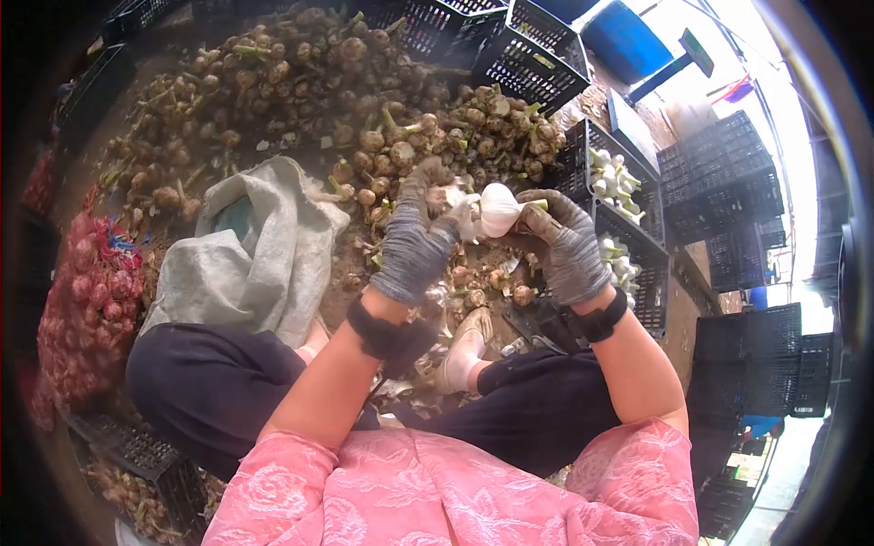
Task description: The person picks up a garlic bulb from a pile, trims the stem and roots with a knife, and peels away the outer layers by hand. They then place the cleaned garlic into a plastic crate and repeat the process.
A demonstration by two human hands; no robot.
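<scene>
Bulb: a white, cleaned garlic bulb (500, 208) with a short green stem stub, held up between both hands in the middle of the scene, above the person's lap
Left hand: the left hand (414, 238) in a grey knitted glove with a black wrist cuff; fingers curled in on loose white skin at the bulb's left side, pinching it
Right hand: the right hand (569, 244) in a matching grey glove; thumb and fingers closed round the bulb's right side near the stem
Just below: peeled skins and small dirty bulbs (482, 284) lying on the ground by a pale shoe (462, 344)
Far: a big heap of uncleaned brown garlic (300, 91)
Right: a black slatted plastic crate (628, 232) holding white cleaned bulbs
Left: a crumpled grey woven sack (259, 246); further left, a red mesh bag of garlic (86, 300)
Risk: the grip looks light and the gloves thick; pulling hard on the skin could likely jerk the bulb free into the dirt, or split off cloves
</scene>
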